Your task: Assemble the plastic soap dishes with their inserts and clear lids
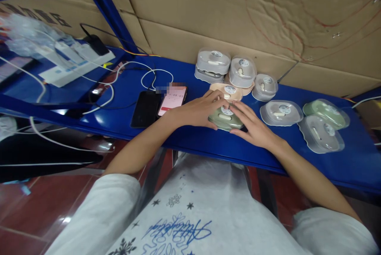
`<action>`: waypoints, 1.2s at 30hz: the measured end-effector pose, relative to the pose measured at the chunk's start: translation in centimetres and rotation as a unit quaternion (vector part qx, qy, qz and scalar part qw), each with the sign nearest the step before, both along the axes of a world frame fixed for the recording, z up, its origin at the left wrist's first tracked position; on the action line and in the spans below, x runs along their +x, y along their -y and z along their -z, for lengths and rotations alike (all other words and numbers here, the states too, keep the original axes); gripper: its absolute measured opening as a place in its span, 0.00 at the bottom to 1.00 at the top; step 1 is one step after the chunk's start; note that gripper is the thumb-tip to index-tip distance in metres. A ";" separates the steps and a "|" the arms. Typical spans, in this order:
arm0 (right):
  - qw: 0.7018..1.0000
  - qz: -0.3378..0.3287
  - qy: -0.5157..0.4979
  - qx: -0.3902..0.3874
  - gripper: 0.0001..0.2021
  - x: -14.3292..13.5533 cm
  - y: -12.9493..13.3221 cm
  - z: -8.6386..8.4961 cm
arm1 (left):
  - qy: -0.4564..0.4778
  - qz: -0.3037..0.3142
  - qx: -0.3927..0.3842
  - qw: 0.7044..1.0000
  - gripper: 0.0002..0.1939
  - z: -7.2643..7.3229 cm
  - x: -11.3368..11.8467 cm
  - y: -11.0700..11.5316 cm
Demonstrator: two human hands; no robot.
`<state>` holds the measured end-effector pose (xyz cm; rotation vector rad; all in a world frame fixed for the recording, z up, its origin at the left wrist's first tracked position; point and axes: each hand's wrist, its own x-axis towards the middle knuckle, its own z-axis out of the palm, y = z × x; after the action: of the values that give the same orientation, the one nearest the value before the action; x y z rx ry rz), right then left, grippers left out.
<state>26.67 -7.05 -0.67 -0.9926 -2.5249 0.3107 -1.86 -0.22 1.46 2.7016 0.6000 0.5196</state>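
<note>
Between my hands lies a green oval box with a clear lid (225, 122), a round label and a pale clasp-like piece on its top. My left hand (204, 109) grips its left and far side, fingers curved over the lid. On the opposite side, my right hand (253, 125) has its fingers on the lid's far right edge and its thumb low at the near edge. Just beyond the fingers sits a peach box (232, 91) of the same kind, partly covered by my left hand.
Behind are stacked grey lidded boxes (212, 60), another grey box (242, 71) and a smaller one (264, 87). More grey (281, 113) and green boxes (326, 113) lie right. A black phone (145, 108), lit phone (173, 98) and power strip (74, 70) are left.
</note>
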 end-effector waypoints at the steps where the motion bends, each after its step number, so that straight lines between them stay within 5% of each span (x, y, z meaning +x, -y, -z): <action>1: 1.000 -0.001 0.003 0.001 0.44 -0.1 0.0 0.0 | -0.006 -0.005 -0.003 1.000 0.34 0.0 0.0 0.0; 16: 0.994 0.003 0.091 0.055 0.46 0.0 -0.3 -0.3 | -0.059 -0.038 0.061 0.996 0.30 0.1 0.9 0.3; 27: 0.997 -0.025 -0.058 0.054 0.38 1.1 -1.9 2.6 | -0.042 -0.036 0.123 0.991 0.31 0.8 1.5 0.6; 36: 0.993 -0.028 -0.090 0.065 0.33 1.0 -2.0 2.9 | -0.032 -0.031 0.126 0.991 0.34 0.9 1.5 0.5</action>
<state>27.71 -5.06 -3.57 -0.8073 -2.3795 0.2363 -0.39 -0.76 0.60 2.9541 0.6791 0.5617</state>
